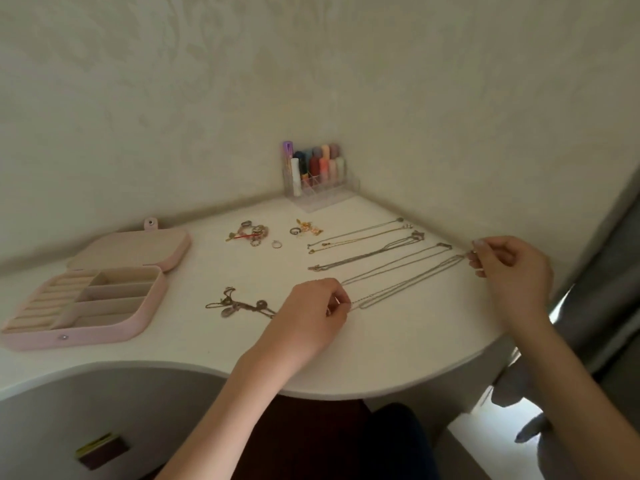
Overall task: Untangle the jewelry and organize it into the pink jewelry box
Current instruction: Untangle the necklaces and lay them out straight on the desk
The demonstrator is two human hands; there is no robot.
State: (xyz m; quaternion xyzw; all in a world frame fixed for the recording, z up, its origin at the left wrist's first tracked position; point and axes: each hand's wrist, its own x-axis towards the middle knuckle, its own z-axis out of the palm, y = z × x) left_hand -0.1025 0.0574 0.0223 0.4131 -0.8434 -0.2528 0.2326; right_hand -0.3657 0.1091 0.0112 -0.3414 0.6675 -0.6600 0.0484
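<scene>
A thin silver chain (408, 284) lies stretched across the white table. My left hand (313, 311) pinches its near end and my right hand (509, 263) pinches its far end. Several other chains (363, 252) lie straightened in parallel rows just behind it. A tangled clump of chains with pendants (239, 304) sits left of my left hand. The pink jewelry box (138, 313) stands open at the left with its compartments bare. Small heaps of rings (254, 233) and gold earrings (306, 228) lie further back.
A clear organizer (317, 185) with coloured tubes stands in the back corner against the wall. The table's curved front edge (346, 393) runs close below my hands. A grey curtain (609, 271) hangs at the right.
</scene>
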